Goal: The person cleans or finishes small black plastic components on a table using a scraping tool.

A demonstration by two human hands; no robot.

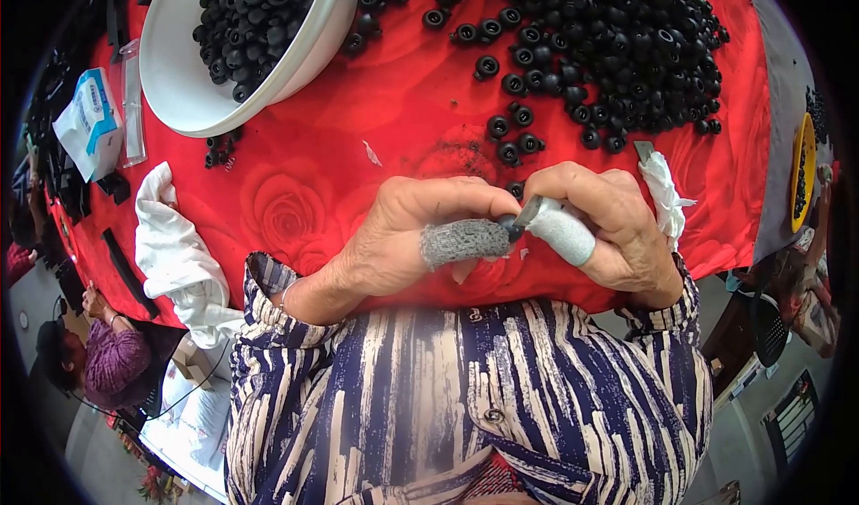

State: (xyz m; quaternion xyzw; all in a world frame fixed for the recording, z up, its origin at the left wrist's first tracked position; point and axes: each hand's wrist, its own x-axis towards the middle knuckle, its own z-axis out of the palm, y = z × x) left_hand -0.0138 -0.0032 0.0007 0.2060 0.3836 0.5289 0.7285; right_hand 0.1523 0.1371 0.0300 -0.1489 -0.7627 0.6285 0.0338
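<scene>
My left hand [394, 232] pinches a small round black rubber piece [511, 227] between its thumb and fingertips. A grey knitted sleeve [461, 242] covers that thumb. Close against the piece, my right hand [617, 223] grips a short flat metal blade [530, 211], its thumb wrapped in a white covering [564, 234]. The blade's edge is at the piece; whether it cuts in cannot be made out. Just beyond my hands lie several loose black pieces of the same kind [508, 152]. Beside my right hand is a white-wrapped blade [660, 187] with its metal end showing.
A white bowl [165, 102] full of black pieces stands at the far left. A large heap of them [617, 40] covers the far right of the red tablecloth [358, 120]. A white cloth [179, 246] and a tissue pack [92, 125] lie left. Another person [112, 357] sits at left.
</scene>
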